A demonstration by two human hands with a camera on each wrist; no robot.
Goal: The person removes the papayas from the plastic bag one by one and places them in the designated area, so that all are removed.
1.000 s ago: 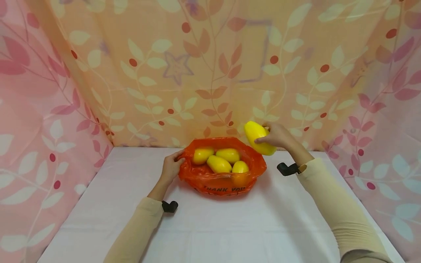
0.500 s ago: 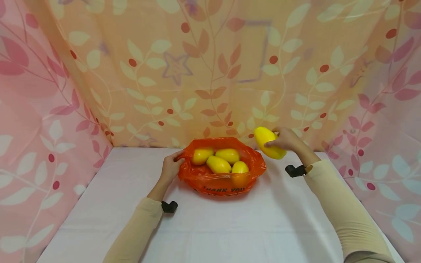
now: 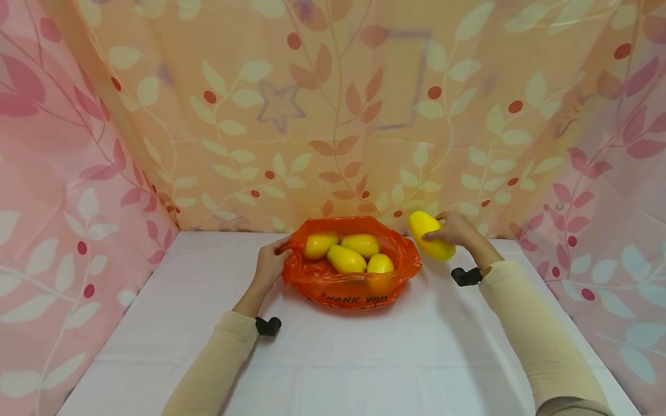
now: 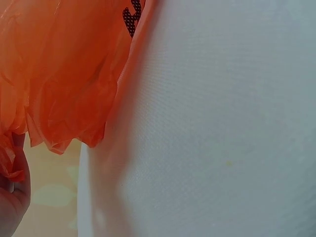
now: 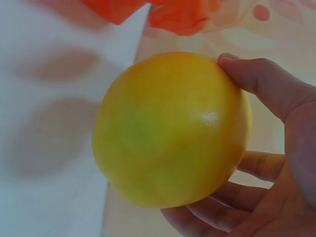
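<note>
An orange-red plastic bag point(image 3: 322, 294) printed "THANK YOU" sits with its mouth spread wide on the table, several yellow mangoes point(image 3: 347, 260) lying inside. At its left side, my left hand point(image 3: 270, 266) pinches the rim; the left wrist view shows crumpled plastic point(image 4: 10, 158) between thumb and fingers. My right hand point(image 3: 458, 230) grips another yellow mango point(image 3: 433, 236) in the air, just right of the bag and apart from it. From the right wrist, that mango point(image 5: 173, 133) shows a greenish patch, with the thumb on one side and the fingers curled round the other.
A white cloth point(image 3: 333, 370) covers the table. Behind it hangs a leaf-patterned curtain point(image 3: 234, 144), with pink patterned cloth point(image 3: 52, 202) at the sides. Black wrist mounts point(image 3: 267, 327) stick out from both sleeves.
My right hand has moved right and slightly down with the mango, away from above the bag's right rim. The left hand and the bag have stayed put.
</note>
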